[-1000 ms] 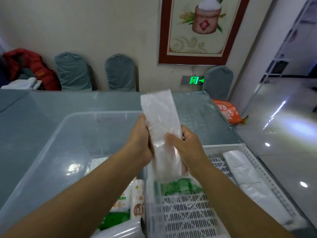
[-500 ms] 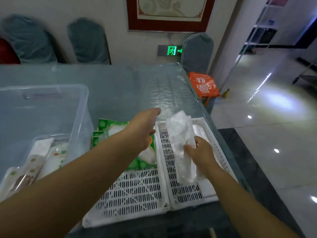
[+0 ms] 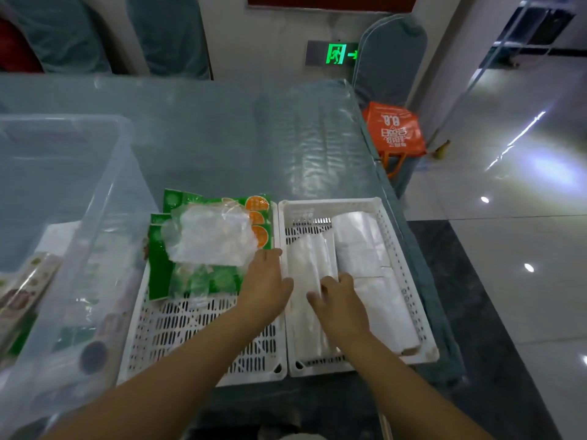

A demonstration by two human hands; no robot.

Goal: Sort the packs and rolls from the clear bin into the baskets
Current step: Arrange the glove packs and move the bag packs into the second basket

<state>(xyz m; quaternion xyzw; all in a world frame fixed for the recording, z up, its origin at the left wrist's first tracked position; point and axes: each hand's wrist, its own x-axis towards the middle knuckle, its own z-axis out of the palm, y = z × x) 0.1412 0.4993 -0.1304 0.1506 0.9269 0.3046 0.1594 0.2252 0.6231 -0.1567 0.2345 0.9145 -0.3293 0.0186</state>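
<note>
Two white slotted baskets stand side by side at the table's near edge. The right basket (image 3: 330, 206) holds a long white roll (image 3: 371, 249) along its right side and a second white roll (image 3: 306, 258) on its left. My right hand (image 3: 341, 304) lies on top of that second roll, fingers bent over it. My left hand (image 3: 265, 285) rests on the rim between the baskets, fingers loosely apart, holding nothing. The left basket (image 3: 178, 328) carries green packs (image 3: 203, 230) with clear plastic on top. The clear bin (image 3: 70, 236) at the left still contains packs and rolls.
The table has a grey-blue cover under a clear sheet. An orange bag (image 3: 394, 130) hangs off the table's right side by a covered chair (image 3: 390, 55). More covered chairs line the wall behind. Shiny floor lies to the right.
The white roll went from upright in both hands down into the right basket, where it now lies flat. My left hand let go and moved to the basket rim.
</note>
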